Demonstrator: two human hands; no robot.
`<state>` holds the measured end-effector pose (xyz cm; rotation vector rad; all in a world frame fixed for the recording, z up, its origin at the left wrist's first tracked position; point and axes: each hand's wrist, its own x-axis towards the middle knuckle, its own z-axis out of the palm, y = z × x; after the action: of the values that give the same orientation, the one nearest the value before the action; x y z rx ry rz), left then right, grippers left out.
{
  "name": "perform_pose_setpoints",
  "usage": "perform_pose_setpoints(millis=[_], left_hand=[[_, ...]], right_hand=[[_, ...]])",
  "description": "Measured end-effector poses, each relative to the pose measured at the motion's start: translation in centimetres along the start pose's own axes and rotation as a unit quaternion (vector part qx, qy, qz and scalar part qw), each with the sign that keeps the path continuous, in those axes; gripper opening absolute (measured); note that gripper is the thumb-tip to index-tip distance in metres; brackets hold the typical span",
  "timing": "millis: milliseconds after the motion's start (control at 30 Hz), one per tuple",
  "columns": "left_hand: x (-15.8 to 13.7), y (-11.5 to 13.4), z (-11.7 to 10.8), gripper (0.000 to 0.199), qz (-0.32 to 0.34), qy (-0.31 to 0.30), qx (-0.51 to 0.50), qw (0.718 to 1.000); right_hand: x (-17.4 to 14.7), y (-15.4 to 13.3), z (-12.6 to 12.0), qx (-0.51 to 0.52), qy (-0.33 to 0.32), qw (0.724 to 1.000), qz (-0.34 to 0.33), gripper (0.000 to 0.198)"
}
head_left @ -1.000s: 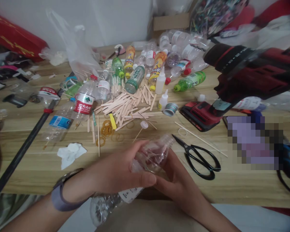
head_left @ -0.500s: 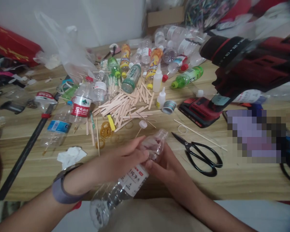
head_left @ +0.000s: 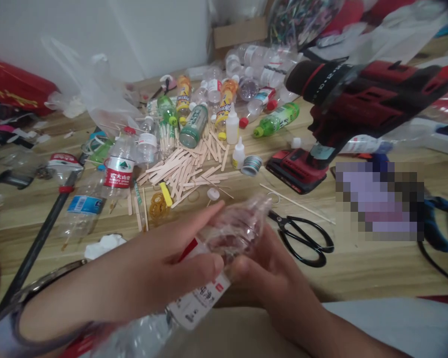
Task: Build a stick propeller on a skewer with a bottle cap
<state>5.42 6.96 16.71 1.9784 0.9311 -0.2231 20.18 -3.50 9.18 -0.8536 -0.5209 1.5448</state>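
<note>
A clear plastic bottle [head_left: 242,223] with a white and red label lies tilted between my hands, its neck pointing up and right, its base blurred at the lower edge. Wrapped over its side from the left is my left hand [head_left: 186,243], thumb on the label. My right hand [head_left: 272,268] grips it from the right, thumb close to the left thumb, other fingers partly hidden behind the bottle. Just beyond my right hand lie black-handled scissors [head_left: 302,238], their blades partly covered by the bottle. A white bottle cap [head_left: 213,194] rests on the table past the bottle.
A red and black cordless drill [head_left: 343,114] stands at right. Wooden sticks [head_left: 186,164] are heaped mid-table, with glue bottles [head_left: 239,154], rubber bands [head_left: 157,205] and many plastic bottles [head_left: 119,164] around. A black pole [head_left: 41,238] crosses the left side. Someone's arm shows at the left edge.
The bottle and both hands have come closer to the camera and look larger. My left hand has slid lower along the bottle, onto its label. The view has shifted slightly.
</note>
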Motion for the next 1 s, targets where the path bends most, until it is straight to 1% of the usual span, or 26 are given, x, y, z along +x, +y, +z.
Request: perform_pose_setpoints(millis=[33,67,167,233,300,367,500,600,667,733,800,833,867,900,933,1000], left_hand=[[-0.2,0.0,0.0,0.070,-0.003,0.004,0.002,1.000],[-0.3,0.1,0.1,0.073,-0.011,-0.004,0.005,1.000],[-0.2,0.5,0.5,0.087,-0.034,-0.017,0.028,0.999],[0.0,0.6,0.9,0.096,-0.029,0.001,0.040,0.999],[0.2,0.6,1.5,0.099,-0.017,0.025,0.050,0.998],[0.3,0.5,2.0,0.095,-0.012,0.045,0.071,0.996],[0.2,0.8,2.9,0.077,0.003,0.074,0.110,0.991],[0.0,1.1,3.1,0.072,0.017,0.086,0.115,0.989],[-0.1,1.1,3.0,0.070,0.017,0.084,0.114,0.990],[-0.2,0.7,2.7,0.071,0.017,0.073,0.116,0.990],[-0.5,0.1,2.2,0.078,0.024,0.055,0.120,0.991],[-0.6,-0.2,2.0,0.081,0.030,0.046,0.122,0.991],[-0.7,-0.5,1.7,0.084,0.035,0.039,0.125,0.991],[-0.8,-0.7,1.5,0.084,0.036,0.030,0.129,0.991],[-0.9,-0.9,1.3,0.084,0.040,0.022,0.131,0.990],[-1.0,-1.0,0.9,0.082,0.046,0.010,0.136,0.990]], right_hand=[[0.0,0.0,0.0,-0.003,-0.003,1.000,-0.018,0.052],[0.0,0.0,-0.1,-0.002,-0.003,1.000,-0.021,0.052],[0.2,0.1,-0.3,0.006,0.007,1.000,0.001,0.050],[0.3,0.2,-0.5,0.012,0.005,1.000,-0.005,0.052],[0.4,0.3,-0.7,0.024,-0.002,1.000,-0.002,0.051],[0.3,0.4,-0.8,0.034,-0.008,0.999,0.012,0.049],[0.3,0.4,-0.9,0.056,-0.030,0.997,0.034,0.049],[0.4,0.2,-0.7,0.068,-0.052,0.996,0.033,0.051],[0.4,0.1,-1.1,0.058,-0.070,0.995,0.038,0.054],[0.2,0.1,-2.3,0.019,-0.066,0.997,0.034,0.060],[-0.3,0.2,-4.2,-0.054,-0.019,0.998,-0.002,0.066],[-0.6,0.1,-5.2,-0.093,0.021,0.995,-0.033,0.062],[-1.0,0.0,-6.3,-0.151,0.069,0.984,-0.069,0.052],[-1.4,-0.2,-7.1,-0.215,0.110,0.963,-0.121,0.042],[-1.8,-0.6,-7.9,-0.273,0.109,0.943,-0.154,0.036],[-2.3,-1.8,-8.6,-0.360,0.041,0.917,-0.167,0.031]])
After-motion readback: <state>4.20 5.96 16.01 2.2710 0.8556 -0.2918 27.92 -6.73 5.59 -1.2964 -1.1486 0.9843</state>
